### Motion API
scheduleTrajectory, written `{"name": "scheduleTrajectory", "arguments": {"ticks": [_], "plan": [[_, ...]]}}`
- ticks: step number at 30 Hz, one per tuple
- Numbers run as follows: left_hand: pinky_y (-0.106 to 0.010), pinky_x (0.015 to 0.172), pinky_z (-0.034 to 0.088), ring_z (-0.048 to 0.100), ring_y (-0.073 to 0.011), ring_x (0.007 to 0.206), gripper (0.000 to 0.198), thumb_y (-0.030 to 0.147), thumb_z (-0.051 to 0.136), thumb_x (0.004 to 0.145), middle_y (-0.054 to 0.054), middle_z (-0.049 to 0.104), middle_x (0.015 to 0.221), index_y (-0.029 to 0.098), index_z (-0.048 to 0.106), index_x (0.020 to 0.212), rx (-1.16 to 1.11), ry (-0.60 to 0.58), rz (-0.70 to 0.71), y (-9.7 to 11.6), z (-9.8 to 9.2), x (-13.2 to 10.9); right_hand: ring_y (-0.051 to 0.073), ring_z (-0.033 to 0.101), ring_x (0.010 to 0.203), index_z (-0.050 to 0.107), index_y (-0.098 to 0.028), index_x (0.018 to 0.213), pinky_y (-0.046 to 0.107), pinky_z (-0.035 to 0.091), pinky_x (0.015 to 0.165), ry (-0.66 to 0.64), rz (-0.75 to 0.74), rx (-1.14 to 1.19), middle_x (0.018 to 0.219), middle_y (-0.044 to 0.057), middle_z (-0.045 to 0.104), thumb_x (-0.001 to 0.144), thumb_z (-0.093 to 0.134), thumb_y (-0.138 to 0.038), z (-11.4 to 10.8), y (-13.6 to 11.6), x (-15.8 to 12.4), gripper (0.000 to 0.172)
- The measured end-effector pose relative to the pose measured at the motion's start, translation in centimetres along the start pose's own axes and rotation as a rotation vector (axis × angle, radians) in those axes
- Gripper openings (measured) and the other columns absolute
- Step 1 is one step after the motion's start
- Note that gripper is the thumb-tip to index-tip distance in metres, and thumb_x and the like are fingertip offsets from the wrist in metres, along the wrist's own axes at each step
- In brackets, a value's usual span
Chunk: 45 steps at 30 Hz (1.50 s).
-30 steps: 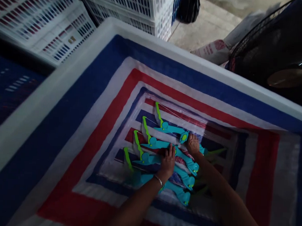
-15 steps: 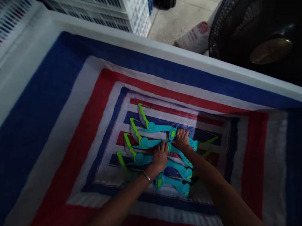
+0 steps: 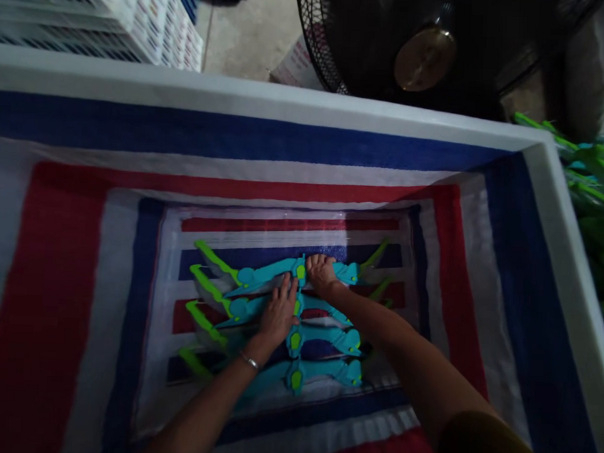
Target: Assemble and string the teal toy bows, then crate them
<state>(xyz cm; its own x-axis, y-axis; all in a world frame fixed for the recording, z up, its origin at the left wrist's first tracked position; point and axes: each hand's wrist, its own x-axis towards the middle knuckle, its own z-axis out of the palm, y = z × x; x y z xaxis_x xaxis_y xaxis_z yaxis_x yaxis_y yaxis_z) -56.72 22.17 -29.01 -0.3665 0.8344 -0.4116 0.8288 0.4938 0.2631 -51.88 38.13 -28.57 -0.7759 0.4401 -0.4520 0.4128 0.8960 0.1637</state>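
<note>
Several teal toy bows (image 3: 327, 338) with lime-green limbs lie in a row, one below another, on the bottom of a deep striped box. My right hand (image 3: 322, 274) lies over the farthest toy bow (image 3: 270, 273), just right of its middle, fingers bent over it. My left hand (image 3: 279, 312), with a bracelet on the wrist, rests flat with fingers stretched on the second toy bow (image 3: 243, 309), left of its middle. My left forearm covers part of the nearer bows.
The box has a white rim (image 3: 228, 90) and a red, white and blue lining (image 3: 263, 188). Beyond it stand white slatted crates (image 3: 155, 26), a printed sack (image 3: 299, 65) and a large black fan (image 3: 370, 49). More green and teal pieces (image 3: 597, 172) are piled outside at right.
The view has swung right, showing the box's right corner and the green pile. Both hands stay on the bows; the left fingertips sit closer to the farthest bow.
</note>
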Motion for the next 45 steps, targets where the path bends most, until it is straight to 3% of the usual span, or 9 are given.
{"name": "scheduleTrajectory", "arguments": {"ticks": [5, 10, 13, 23, 32, 37, 40, 42, 45], "plan": [[-0.046, 0.109, 0.053, 0.051, -0.0409, 0.142, 0.103, 0.018, 0.088, 0.073, -0.025, 0.027, 0.171, 0.009, 0.035, 0.16, 0.013, -0.006, 0.023, 0.1, 0.5, -0.2, 0.029, 0.061, 0.121, 0.058, -0.017, 0.137, 0.052, 0.055, 0.102, -0.009, 0.01, 0.067, 0.136, 0.012, 0.059, 0.103, 0.066, -0.038, 0.6, -0.2, 0.2, 0.041], [-0.048, 0.11, 0.051, 0.054, -0.0371, 0.135, 0.07, 0.02, 0.088, 0.075, -0.022, 0.052, 0.15, 0.012, 0.055, 0.136, -0.007, 0.013, 0.055, -0.6, 1.6, -0.4, 0.028, 0.061, 0.12, 0.059, -0.017, 0.136, 0.052, 0.054, 0.103, 0.018, 0.003, 0.093, 0.133, 0.011, 0.061, 0.104, 0.064, -0.035, 1.3, -0.4, 0.8, 0.038], [-0.05, 0.108, 0.051, 0.056, -0.0361, 0.13, 0.059, 0.021, 0.088, 0.076, -0.017, 0.059, 0.136, 0.015, 0.058, 0.126, -0.02, 0.031, 0.082, -1.0, 2.2, -0.5, 0.027, 0.062, 0.119, 0.059, -0.017, 0.136, 0.051, 0.055, 0.102, 0.037, 0.006, 0.088, 0.132, 0.011, 0.062, 0.104, 0.064, -0.034, 1.4, -0.5, 0.9, 0.037], [-0.052, 0.111, 0.047, 0.052, -0.0402, 0.135, 0.066, 0.019, 0.086, 0.078, -0.022, 0.057, 0.141, 0.011, 0.053, 0.134, -0.054, 0.085, 0.121, -1.4, 3.2, -0.9, 0.026, 0.064, 0.114, 0.061, -0.016, 0.133, 0.048, 0.057, 0.099, 0.099, -0.026, 0.066, 0.127, 0.01, 0.064, 0.104, 0.064, -0.033, 1.8, -0.6, 0.9, 0.034], [-0.051, 0.114, 0.046, 0.053, -0.0355, 0.137, 0.064, 0.018, 0.077, 0.085, -0.018, 0.057, 0.146, 0.017, 0.049, 0.142, -0.122, 0.098, 0.094, -0.9, 4.4, -1.2, 0.024, 0.065, 0.111, 0.061, -0.016, 0.133, 0.045, 0.058, 0.095, 0.129, -0.12, 0.019, 0.125, 0.009, 0.064, 0.104, 0.064, -0.033, 3.3, -0.3, 0.5, 0.034], [-0.054, 0.118, 0.043, 0.048, -0.0386, 0.144, 0.071, 0.015, 0.076, 0.083, -0.021, 0.053, 0.151, 0.016, 0.046, 0.147, -0.144, 0.105, 0.025, -0.2, 5.3, -1.9, 0.027, 0.063, 0.117, 0.058, -0.017, 0.138, 0.049, 0.057, 0.098, 0.141, -0.159, 0.011, 0.133, 0.011, 0.061, 0.103, 0.065, -0.036, 4.3, 0.1, 0.2, 0.041], [-0.054, 0.119, 0.042, 0.045, -0.0386, 0.148, 0.081, 0.018, 0.076, 0.083, -0.022, 0.046, 0.159, 0.018, 0.038, 0.154, -0.145, 0.108, 0.018, -0.1, 4.8, -2.4, 0.029, 0.061, 0.121, 0.057, -0.018, 0.14, 0.051, 0.055, 0.101, 0.15, -0.168, 0.03, 0.137, 0.012, 0.059, 0.103, 0.066, -0.037, 4.6, 0.3, -0.3, 0.043], [-0.056, 0.122, 0.037, 0.034, -0.039, 0.156, 0.093, 0.021, 0.078, 0.082, -0.021, 0.033, 0.168, 0.022, 0.028, 0.161, -0.137, 0.117, 0.029, -0.2, 4.1, -2.4, 0.03, 0.06, 0.125, 0.056, -0.018, 0.142, 0.052, 0.054, 0.103, 0.152, -0.173, 0.048, 0.14, 0.012, 0.057, 0.102, 0.066, -0.036, 4.9, 0.6, -0.8, 0.044], [-0.06, 0.129, 0.021, 0.006, -0.0392, 0.163, 0.117, 0.03, 0.085, 0.075, -0.021, 0.011, 0.176, 0.02, 0.012, 0.166, -0.113, 0.12, 0.063, -0.4, 3.5, -1.3, 0.031, 0.058, 0.129, 0.057, -0.018, 0.142, 0.054, 0.053, 0.106, 0.146, -0.19, 0.081, 0.144, 0.013, 0.055, 0.102, 0.068, -0.034, 5.4, 0.8, -1.4, 0.044]]}}
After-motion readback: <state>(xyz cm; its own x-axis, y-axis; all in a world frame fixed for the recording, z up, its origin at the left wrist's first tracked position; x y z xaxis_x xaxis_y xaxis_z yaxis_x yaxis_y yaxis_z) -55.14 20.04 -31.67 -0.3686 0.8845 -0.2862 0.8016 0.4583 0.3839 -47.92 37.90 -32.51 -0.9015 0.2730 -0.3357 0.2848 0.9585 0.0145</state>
